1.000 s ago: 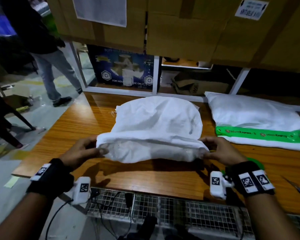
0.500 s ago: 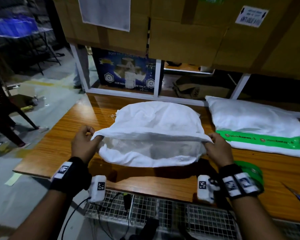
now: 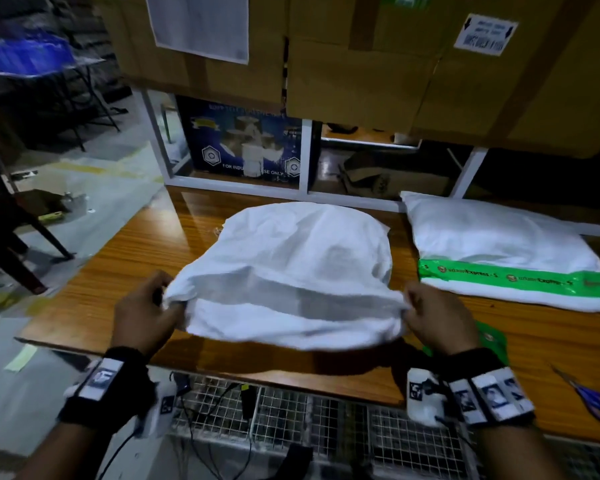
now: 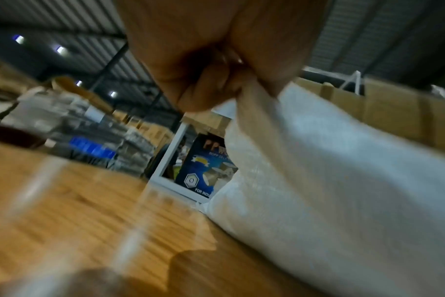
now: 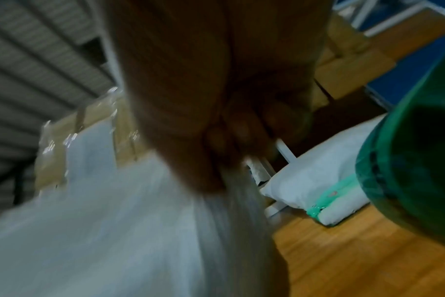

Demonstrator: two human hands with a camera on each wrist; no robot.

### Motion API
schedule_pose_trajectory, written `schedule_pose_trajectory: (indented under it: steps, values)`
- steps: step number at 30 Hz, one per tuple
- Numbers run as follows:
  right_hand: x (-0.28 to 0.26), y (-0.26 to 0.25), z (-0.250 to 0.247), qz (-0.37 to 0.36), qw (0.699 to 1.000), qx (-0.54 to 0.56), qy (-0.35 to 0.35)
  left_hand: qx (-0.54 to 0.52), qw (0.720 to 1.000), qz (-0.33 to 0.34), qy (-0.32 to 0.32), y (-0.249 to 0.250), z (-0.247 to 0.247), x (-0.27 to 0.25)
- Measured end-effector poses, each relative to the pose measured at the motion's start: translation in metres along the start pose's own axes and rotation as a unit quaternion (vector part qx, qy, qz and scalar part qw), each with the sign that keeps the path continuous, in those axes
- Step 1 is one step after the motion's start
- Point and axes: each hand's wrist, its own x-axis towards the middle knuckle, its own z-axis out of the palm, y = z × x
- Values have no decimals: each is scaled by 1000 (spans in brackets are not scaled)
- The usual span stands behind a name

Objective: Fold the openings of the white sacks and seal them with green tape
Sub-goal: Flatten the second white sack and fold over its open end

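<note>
A stuffed white sack [image 3: 302,258] lies on the wooden table [image 3: 125,271] with its mouth toward me. My left hand [image 3: 146,311] pinches the left corner of the sack's opening, and in the left wrist view the curled fingers [image 4: 216,80] clamp the white sack [image 4: 318,180]. On the other side my right hand [image 3: 433,315] pinches the right corner, blurred in the right wrist view [image 5: 231,140]. The upper lip is stretched taut between both hands. A roll of green tape [image 3: 490,337] lies behind my right wrist, also visible as the green tape roll [image 5: 414,170].
A second white sack [image 3: 499,244], sealed with a green tape strip [image 3: 506,277], lies to the right. Blue-handled scissors [image 3: 593,396] rest near the table's front right edge. Cardboard boxes [image 3: 361,64] and a white shelf frame [image 3: 305,161] stand behind. A wire mesh rack [image 3: 291,420] sits below.
Both hands lifted the upper lip of the sack's mouth and carried it back away from me, opening the fold; the lip is now pulled taut and lower over the sack.
</note>
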Motion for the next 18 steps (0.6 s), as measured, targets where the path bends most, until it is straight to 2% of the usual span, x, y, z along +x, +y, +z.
schedule_pose_trajectory:
  steps: [2, 3, 4, 6, 7, 8, 9, 11, 13, 14, 16, 18]
  values:
    - [-2, 4, -17, -32, 979, 0, -203, -21, 976, 16, -215, -4, -11, -2]
    - [-1, 4, -24, -35, 971, 6, -237, -27, 965, 20, -258, -2, -16, -3]
    - [0, 1, -29, -43, 975, 17, -217, -32, 970, 26, -241, 0, -20, -3]
    - [5, -10, -32, -68, 991, 44, -103, -24, 996, 46, -74, 9, -22, 1]
    - [10, -19, -29, -84, 993, 50, -66, 7, 998, 66, 0, 13, -19, 6]
    - [17, -28, -23, -106, 991, 48, -59, 50, 994, 92, 30, 21, -14, 13]
    - [26, -36, -11, -130, 988, 29, -76, 91, 988, 122, 11, 28, -5, 22]
    - [44, -50, 16, -145, 975, -28, -168, 154, 968, 155, -125, 39, 22, 38]
    - [59, -61, 42, -118, 950, -61, -282, 204, 926, 135, -288, 44, 55, 47]
    - [64, -66, 53, -115, 935, -101, -321, 233, 900, 124, -348, 45, 70, 51]
    - [73, -71, 71, -114, 909, -201, -348, 302, 845, 115, -426, 48, 92, 59]
    - [89, -71, 83, -87, 905, -228, -349, 353, 820, 123, -434, 50, 105, 67]
